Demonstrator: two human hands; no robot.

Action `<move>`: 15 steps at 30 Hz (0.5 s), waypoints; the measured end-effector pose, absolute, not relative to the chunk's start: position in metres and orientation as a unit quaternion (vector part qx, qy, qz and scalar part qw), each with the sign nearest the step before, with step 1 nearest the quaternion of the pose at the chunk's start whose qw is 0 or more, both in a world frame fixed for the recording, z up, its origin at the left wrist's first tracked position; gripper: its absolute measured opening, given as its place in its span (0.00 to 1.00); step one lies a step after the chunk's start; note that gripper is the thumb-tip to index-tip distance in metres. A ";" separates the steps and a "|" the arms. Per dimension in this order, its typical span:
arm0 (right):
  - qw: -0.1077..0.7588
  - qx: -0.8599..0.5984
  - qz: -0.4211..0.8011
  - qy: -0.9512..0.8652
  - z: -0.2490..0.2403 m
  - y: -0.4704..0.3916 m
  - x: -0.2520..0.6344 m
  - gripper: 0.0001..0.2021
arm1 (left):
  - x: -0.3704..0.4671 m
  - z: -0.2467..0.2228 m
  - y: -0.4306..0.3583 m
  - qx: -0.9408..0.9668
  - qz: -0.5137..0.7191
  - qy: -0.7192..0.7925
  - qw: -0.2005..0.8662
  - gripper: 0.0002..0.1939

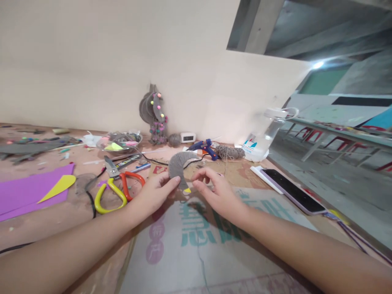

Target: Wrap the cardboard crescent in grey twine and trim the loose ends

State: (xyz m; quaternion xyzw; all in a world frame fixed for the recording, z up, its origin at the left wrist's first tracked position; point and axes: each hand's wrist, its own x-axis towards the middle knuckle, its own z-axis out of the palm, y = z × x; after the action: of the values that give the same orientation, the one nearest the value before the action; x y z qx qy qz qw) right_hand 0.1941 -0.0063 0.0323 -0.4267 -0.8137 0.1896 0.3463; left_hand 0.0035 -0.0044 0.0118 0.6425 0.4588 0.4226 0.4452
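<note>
My left hand (pixel 161 188) grips a crescent shape (pixel 176 165) wound with grey yarn, thumb on its front face. The crescent stands upright, and a bare yellow tip shows at its lower end. Close to that tip, on the right, my right hand (pixel 216 192) has thumb and fingers pinched together; whatever is between them is too small to make out. Beneath the hands lies a printed cardboard sheet (pixel 171 269), with a thin grey strand of yarn (pixel 202 261) trailing down it.
Yellow-and-orange-handled scissors (pixel 110 196) and purple sheets (pixel 33 190) lie left. Behind stand a blue glue gun (pixel 208 148), a yarn bundle (pixel 229 152), a small white clock (pixel 188 137) and a hanging yarn ornament (pixel 152 108). A phone (pixel 292 191) and clear bottle (pixel 261 136) are right.
</note>
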 end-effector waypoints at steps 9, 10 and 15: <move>0.213 -0.373 0.104 -0.897 0.021 -0.002 0.203 0.07 | 0.002 0.010 -0.001 0.547 0.473 0.482 0.494 0.18; 0.211 -0.355 0.095 -0.906 0.022 -0.006 0.201 0.09 | 0.002 0.010 -0.001 0.546 0.476 0.482 0.492 0.18; 0.187 -0.237 -0.001 -0.953 0.045 -0.028 0.196 0.15 | 0.003 0.012 -0.002 0.539 0.501 0.485 0.473 0.18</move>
State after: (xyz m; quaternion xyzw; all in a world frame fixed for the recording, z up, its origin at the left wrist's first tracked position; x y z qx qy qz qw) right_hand 0.1958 -0.0285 0.0446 -0.2366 -0.9535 -0.0005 0.1870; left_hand 0.0027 -0.0017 0.0116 0.5390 0.4852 0.5007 0.4726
